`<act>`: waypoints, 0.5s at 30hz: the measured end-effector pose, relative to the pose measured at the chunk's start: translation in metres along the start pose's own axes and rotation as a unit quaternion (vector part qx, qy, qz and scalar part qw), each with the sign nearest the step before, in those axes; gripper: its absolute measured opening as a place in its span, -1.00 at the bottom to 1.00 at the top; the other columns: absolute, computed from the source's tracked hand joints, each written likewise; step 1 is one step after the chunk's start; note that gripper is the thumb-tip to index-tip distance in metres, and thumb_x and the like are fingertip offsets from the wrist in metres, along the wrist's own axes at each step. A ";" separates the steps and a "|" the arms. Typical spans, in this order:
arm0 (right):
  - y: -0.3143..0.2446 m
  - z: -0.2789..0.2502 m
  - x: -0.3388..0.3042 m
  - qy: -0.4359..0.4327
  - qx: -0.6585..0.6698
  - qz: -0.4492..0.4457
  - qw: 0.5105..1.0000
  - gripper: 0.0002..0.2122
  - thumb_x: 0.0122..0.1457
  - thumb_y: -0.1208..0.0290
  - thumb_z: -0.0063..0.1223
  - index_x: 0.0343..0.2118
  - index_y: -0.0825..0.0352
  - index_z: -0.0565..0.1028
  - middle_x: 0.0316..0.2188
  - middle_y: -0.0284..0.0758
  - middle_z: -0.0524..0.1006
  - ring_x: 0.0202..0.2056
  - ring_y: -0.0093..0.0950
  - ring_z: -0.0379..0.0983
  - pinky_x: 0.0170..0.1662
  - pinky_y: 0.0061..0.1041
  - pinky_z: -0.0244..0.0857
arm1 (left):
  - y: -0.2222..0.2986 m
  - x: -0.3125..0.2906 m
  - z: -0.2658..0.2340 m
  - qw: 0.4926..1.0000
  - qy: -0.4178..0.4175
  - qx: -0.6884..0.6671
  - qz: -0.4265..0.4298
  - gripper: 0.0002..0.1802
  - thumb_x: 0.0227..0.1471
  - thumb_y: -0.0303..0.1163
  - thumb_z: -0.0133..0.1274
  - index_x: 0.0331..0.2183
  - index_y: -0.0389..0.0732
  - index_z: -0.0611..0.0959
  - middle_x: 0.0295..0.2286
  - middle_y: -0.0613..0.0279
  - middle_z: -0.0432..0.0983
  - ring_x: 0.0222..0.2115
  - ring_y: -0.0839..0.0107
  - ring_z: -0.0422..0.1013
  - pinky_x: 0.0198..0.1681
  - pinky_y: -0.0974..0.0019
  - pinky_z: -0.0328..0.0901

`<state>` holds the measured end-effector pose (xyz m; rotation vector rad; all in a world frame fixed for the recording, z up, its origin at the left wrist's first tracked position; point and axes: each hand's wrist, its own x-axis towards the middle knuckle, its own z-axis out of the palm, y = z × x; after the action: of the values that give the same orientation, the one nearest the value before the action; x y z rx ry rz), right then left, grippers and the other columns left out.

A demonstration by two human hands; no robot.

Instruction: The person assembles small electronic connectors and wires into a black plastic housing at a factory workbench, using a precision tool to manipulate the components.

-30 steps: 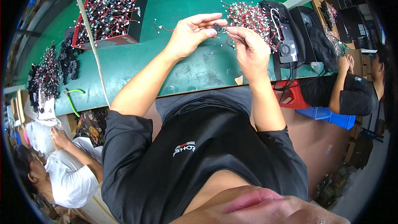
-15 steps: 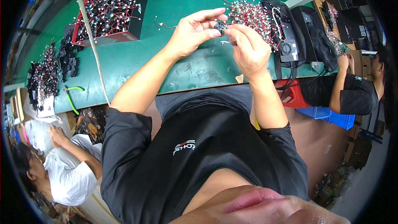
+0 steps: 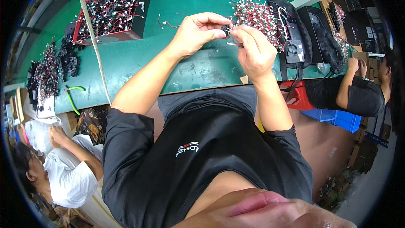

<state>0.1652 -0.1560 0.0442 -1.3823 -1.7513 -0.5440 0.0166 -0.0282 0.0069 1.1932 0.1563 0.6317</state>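
Note:
Above the green table, my left hand point(image 3: 198, 33) pinches a small black plastic part point(image 3: 225, 29) between thumb and fingers. My right hand point(image 3: 256, 50) is closed right beside it, fingertips touching small pale ends at the part's right side. From under the right fingers sticks out a short lead with a white end point(image 3: 232, 44); it looks like one of the wired connectors. Just beyond my right hand lies a heap of red and black wires with white connectors point(image 3: 255, 14). A single loose wire lead point(image 3: 170, 24) rests beyond my left hand.
At the back left stands a box point(image 3: 137, 27) full of wired parts. Further left are a wire pile point(image 3: 46, 74), black parts point(image 3: 69, 61) and green-handled pliers point(image 3: 69, 97). A black bag point(image 3: 295, 38) lies right. A pale cord point(image 3: 93, 38) hangs across. Co-workers sit at both sides.
The black part has turned between my fingers and now shows a darker, rounder side with pale ends toward my right hand. My left fingers have curled in slightly.

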 end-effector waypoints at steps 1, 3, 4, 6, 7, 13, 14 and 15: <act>0.000 0.000 0.000 -0.002 -0.002 -0.002 1.000 -0.69 -0.19 0.85 0.09 -0.33 0.39 0.57 -0.39 -0.24 0.60 -0.43 -0.40 0.59 -0.39 -0.52 0.51 | 0.000 0.000 0.001 1.000 0.007 -0.009 -0.008 -0.63 -0.01 -0.68 0.18 -0.09 -0.37 0.61 -0.14 0.09 0.57 -0.14 0.41 0.50 0.01 0.33 0.42; 0.001 0.000 -0.001 -0.001 -0.002 0.000 1.000 -0.69 -0.19 0.85 0.09 -0.33 0.40 0.57 -0.39 -0.24 0.60 -0.43 -0.40 0.59 -0.39 -0.52 0.51 | 0.002 0.001 0.002 1.000 0.014 -0.018 -0.017 -0.63 -0.02 -0.68 0.19 -0.10 -0.36 0.62 -0.15 0.12 0.58 -0.15 0.45 0.50 -0.01 0.38 0.42; 0.001 0.000 -0.001 -0.001 -0.001 0.001 1.000 -0.69 -0.19 0.85 0.09 -0.33 0.40 0.57 -0.39 -0.23 0.60 -0.43 -0.39 0.59 -0.39 -0.52 0.51 | 0.003 0.001 0.004 1.000 0.019 -0.021 -0.010 -0.63 -0.02 -0.68 0.19 -0.10 -0.36 0.62 -0.15 0.11 0.59 -0.15 0.44 0.50 -0.01 0.37 0.43; 0.005 0.002 -0.002 0.007 -0.009 0.001 1.000 -0.72 -0.19 0.76 0.13 -0.35 0.34 0.57 -0.39 -0.29 0.59 -0.42 -0.39 0.58 -0.41 -0.50 0.49 | 0.003 0.001 0.004 0.999 0.024 -0.024 -0.003 -0.64 -0.02 -0.69 0.19 -0.11 -0.37 0.62 -0.16 0.11 0.59 -0.16 0.44 0.50 -0.02 0.37 0.44; 0.006 0.003 -0.002 0.014 -0.016 0.002 1.000 -0.75 -0.19 0.68 0.17 -0.37 0.28 0.58 -0.38 -0.34 0.59 -0.42 -0.39 0.58 -0.42 -0.49 0.47 | 0.002 0.000 0.002 0.999 0.029 -0.022 -0.015 -0.64 -0.01 -0.68 0.18 -0.10 -0.38 0.61 -0.14 0.06 0.57 -0.13 0.39 0.50 0.00 0.34 0.43; 0.001 0.005 0.003 -0.002 0.012 0.067 0.998 -0.78 -0.15 0.66 0.17 -0.37 0.26 0.56 -0.38 -0.38 0.59 -0.39 -0.41 0.57 -0.41 -0.50 0.46 | -0.004 -0.001 0.003 0.996 0.052 -0.066 -0.035 -0.67 0.00 -0.66 0.18 -0.12 -0.35 0.65 -0.11 0.09 0.55 -0.11 0.35 0.48 0.02 0.33 0.40; 0.000 0.005 0.005 -0.001 0.012 0.066 0.998 -0.78 -0.15 0.66 0.17 -0.37 0.26 0.56 -0.38 -0.38 0.59 -0.39 -0.41 0.57 -0.41 -0.50 0.46 | -0.004 0.000 0.005 0.996 0.065 -0.066 -0.020 -0.68 0.00 -0.66 0.18 -0.13 -0.33 0.66 -0.13 0.14 0.56 -0.12 0.36 0.48 0.01 0.35 0.39; -0.002 0.004 0.008 -0.009 -0.003 0.066 0.998 -0.79 -0.13 0.66 0.17 -0.38 0.26 0.56 -0.39 -0.38 0.58 -0.39 -0.41 0.57 -0.41 -0.49 0.46 | -0.003 0.000 0.004 0.996 0.064 -0.066 -0.020 -0.68 0.00 -0.66 0.18 -0.13 -0.33 0.66 -0.13 0.14 0.56 -0.12 0.36 0.48 0.01 0.35 0.39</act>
<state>0.1618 -0.1489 0.0483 -1.4989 -1.6590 -0.4668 0.0196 -0.0322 0.0058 1.0207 0.2426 0.6747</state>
